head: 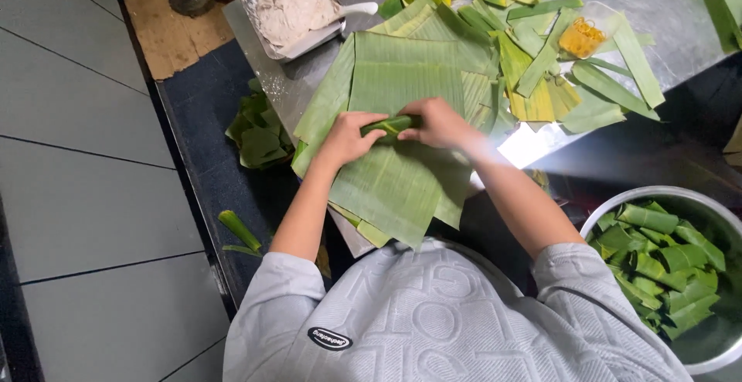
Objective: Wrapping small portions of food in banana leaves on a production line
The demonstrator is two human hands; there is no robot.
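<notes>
Both my hands grip a small rolled banana-leaf parcel (393,125) over a stack of flat banana-leaf sheets (402,181) on a steel table (665,3). My left hand (349,136) closes on the roll's left end. At its right end, my right hand (439,122) is closed on it. The roll lies crosswise, its dark green middle showing between my fingers.
A tray of white dough (284,1) with a white spoon sits at the table's far left. A small tub of yellow filling (581,37) stands among cut leaf strips (541,65). A metal bowl (723,351) of wrapped parcels is at lower right. Leaf scraps (259,131) lie on the floor.
</notes>
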